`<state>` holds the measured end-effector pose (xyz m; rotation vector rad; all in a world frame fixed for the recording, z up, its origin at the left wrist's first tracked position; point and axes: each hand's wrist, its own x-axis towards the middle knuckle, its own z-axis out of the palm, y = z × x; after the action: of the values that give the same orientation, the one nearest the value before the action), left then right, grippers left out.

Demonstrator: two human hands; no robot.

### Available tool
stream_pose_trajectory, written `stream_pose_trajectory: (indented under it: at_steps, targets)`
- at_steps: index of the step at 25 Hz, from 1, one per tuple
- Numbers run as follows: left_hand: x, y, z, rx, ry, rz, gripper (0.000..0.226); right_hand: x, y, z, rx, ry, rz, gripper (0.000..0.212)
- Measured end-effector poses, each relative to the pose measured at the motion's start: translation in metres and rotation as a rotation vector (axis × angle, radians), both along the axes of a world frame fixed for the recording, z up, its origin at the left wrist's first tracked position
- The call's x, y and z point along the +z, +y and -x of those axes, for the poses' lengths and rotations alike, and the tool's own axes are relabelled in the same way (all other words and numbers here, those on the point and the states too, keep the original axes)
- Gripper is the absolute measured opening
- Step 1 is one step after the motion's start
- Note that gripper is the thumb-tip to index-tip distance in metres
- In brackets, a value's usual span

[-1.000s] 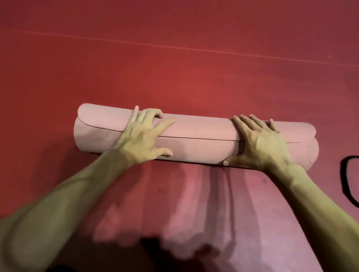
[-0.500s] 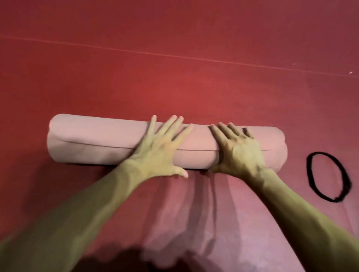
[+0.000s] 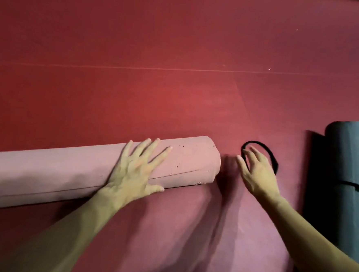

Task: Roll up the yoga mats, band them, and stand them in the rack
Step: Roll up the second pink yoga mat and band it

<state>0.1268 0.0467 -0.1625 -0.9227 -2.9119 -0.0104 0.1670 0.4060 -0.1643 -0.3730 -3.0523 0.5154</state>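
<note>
A rolled pink yoga mat (image 3: 55,169) lies on the red floor, running from the left edge to the middle. My left hand (image 3: 135,171) rests flat on its right part with fingers spread. A black elastic band (image 3: 268,152) lies as a loop on the floor just right of the mat's end. My right hand (image 3: 254,173) is over the band with fingers spread and relaxed, covering part of the loop. I cannot tell whether the fingertips touch it.
A rolled grey-blue mat (image 3: 349,186) with a black band around it lies at the right edge, lengthwise toward me. The red floor (image 3: 180,51) stretches beyond, crossed by a thin pale seam line.
My right hand has left the pink mat and moved right to the black band. My left hand slid toward the mat's right end. The view swung right, bringing the grey-blue mat into sight.
</note>
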Motion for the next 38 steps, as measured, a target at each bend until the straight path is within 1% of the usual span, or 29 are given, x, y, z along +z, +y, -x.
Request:
stream_pose_trajectory:
  at_steps: [1,2,3,4,6,7,9,11,12,13,14,15,16,17,19,21,23,25,27,28,31,32,34,36,38]
  targets:
    - [-0.002,0.0,-0.001,0.001,0.024,-0.009,0.122,-0.016,0.023,-0.013,-0.054,-0.111,-0.065,0.075]
    - [-0.003,-0.002,0.001,0.007,0.032,-0.011,0.121,-0.028,0.038,-0.024,-0.069,-0.218,-0.104,0.07]
    - [-0.001,-0.002,0.004,0.016,0.029,-0.006,0.121,-0.036,0.043,-0.033,-0.066,-0.286,-0.099,0.062]
    - [-0.001,-0.003,0.006,0.023,0.018,0.002,0.121,-0.042,0.043,-0.041,-0.062,-0.305,-0.086,0.058]
    - [0.0,0.002,0.005,0.038,0.009,0.024,0.118,-0.049,0.037,-0.051,-0.062,-0.278,-0.094,0.055]
    - [-0.001,0.009,0.003,0.049,0.004,0.024,0.115,-0.054,0.035,-0.052,-0.068,-0.277,-0.099,0.049]
    - [-0.001,0.035,-0.005,0.098,-0.016,-0.016,0.11,-0.058,0.031,-0.05,-0.069,-0.3,-0.111,0.042]
    - [0.0,0.065,-0.011,0.136,0.01,-0.06,0.091,-0.059,0.028,-0.05,-0.088,-0.306,-0.078,0.045]
    - [0.0,0.077,-0.012,0.113,0.038,-0.063,0.082,-0.059,0.027,-0.051,-0.097,-0.306,-0.073,0.046]
    - [-0.001,0.085,-0.012,0.059,0.057,-0.046,0.078,-0.06,0.027,-0.051,-0.101,-0.298,-0.087,0.046]
    - [-0.001,0.09,-0.011,-0.008,0.052,-0.017,0.082,-0.057,0.025,-0.052,-0.103,-0.3,-0.119,0.044]
    - [0.0,0.093,-0.011,-0.054,0.032,0.026,0.092,-0.054,0.022,-0.052,-0.104,-0.283,-0.156,0.04]
    - [0.002,0.095,-0.009,-0.065,0.014,0.073,0.104,-0.049,0.018,-0.051,-0.121,-0.24,-0.147,0.035]
    - [0.004,0.098,-0.008,-0.047,-0.004,0.119,0.115,-0.043,0.013,-0.049,-0.15,-0.156,-0.062,0.03]
    - [0.008,0.107,-0.005,0.017,-0.015,0.189,0.132,-0.02,-0.007,-0.039,-0.217,0.06,0.254,0.021]
    - [0.01,0.117,0.002,0.083,-0.042,0.215,0.142,0.006,-0.037,-0.025,-0.2,0.26,0.51,0.011]
    - [0.012,0.122,0.007,0.119,-0.085,0.194,0.139,0.026,-0.074,-0.019,-0.175,0.334,0.71,0.014]
    - [0.014,0.122,0.008,0.114,-0.039,0.155,0.126,0.036,-0.101,-0.02,-0.182,0.305,0.831,0.022]
    - [0.018,0.12,0.006,0.099,0.007,0.128,0.118,0.041,-0.109,-0.02,-0.164,0.291,0.82,0.031]
    - [0.021,0.118,0.006,0.1,0.024,0.115,0.115,0.046,-0.108,-0.019,-0.141,0.299,0.784,0.032]
    - [0.04,0.113,0.006,0.088,0.067,0.034,0.106,0.074,-0.096,-0.015,-0.016,0.334,0.641,0.025]
    - [0.051,0.112,0.004,0.081,0.076,0.017,0.104,0.085,-0.096,-0.014,0.015,0.359,0.605,0.026]
    - [0.08,0.109,0.004,0.079,0.115,-0.041,0.097,0.113,-0.103,-0.014,0.022,0.428,0.515,0.037]
    - [0.122,0.108,0.001,0.091,0.154,-0.162,0.09,0.149,-0.111,-0.01,0.003,0.5,0.399,0.041]
    - [0.17,0.103,-0.001,0.091,0.188,-0.329,0.09,0.194,-0.118,-0.004,0.078,0.627,0.311,0.04]
